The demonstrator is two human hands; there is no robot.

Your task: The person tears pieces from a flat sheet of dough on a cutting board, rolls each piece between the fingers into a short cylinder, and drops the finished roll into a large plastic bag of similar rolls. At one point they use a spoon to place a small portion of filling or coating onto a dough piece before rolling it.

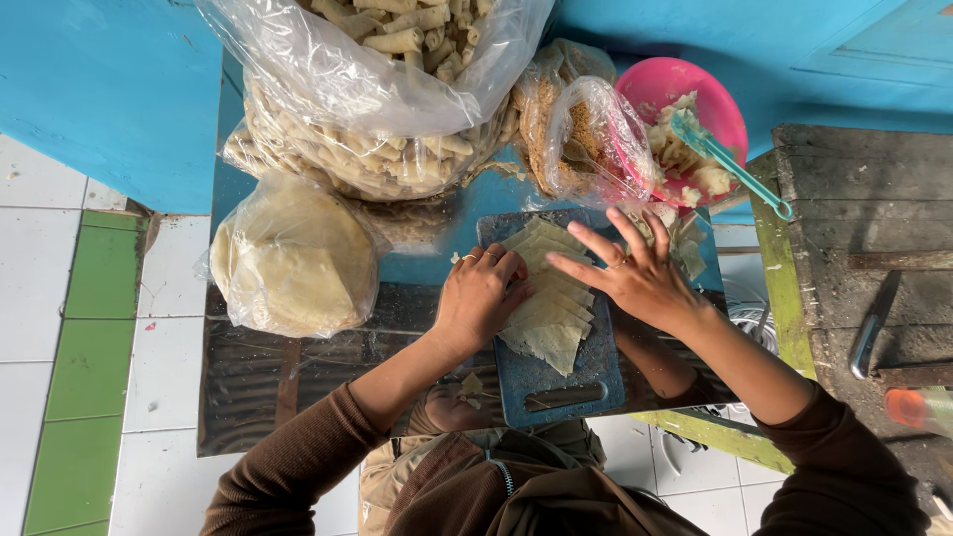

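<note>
Landmark: blue cutting board (556, 382) on the shiny metal bench (258, 382). Stack of thin pale wrappers (548, 303) lies on the board's upper half, fanned, long axis running along the board's length, the nearest sheet's corner pointing toward the person. Left hand (481, 293) at the board's left edge, fingers curled, pressing the stack's left side. Right hand (630, 273) at the stack's right side, fingers spread, fingertips touching the top sheets. Beyond the board: pink bowl (675, 89) with filling and a teal spoon (730, 162); clear bags of rolled pieces (377, 99). Left of the board: bagged round wrappers (293, 258).
</note>
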